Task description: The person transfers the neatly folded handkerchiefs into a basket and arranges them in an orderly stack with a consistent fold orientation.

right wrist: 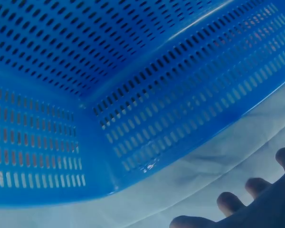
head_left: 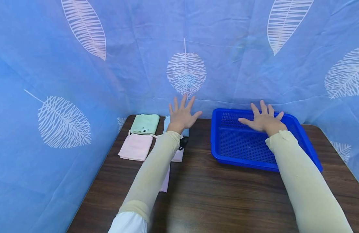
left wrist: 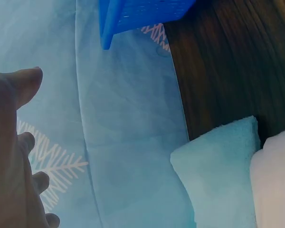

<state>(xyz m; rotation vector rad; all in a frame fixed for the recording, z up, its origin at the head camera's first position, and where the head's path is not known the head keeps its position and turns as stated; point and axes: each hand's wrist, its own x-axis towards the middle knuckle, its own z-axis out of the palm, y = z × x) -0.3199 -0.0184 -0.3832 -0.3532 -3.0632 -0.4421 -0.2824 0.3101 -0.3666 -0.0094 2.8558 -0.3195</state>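
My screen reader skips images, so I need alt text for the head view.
Two open hands, left hand and right hand, are raised with fingers spread above a dark wooden table. Folded cloths lie at left, an empty blue basket at right, a leaf-print blue curtain behind.

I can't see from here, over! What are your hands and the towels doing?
Left hand open, spread above blue towel. Right hand open over blue basket, holding nothing. Folded towels untouched. Nothing in the way.
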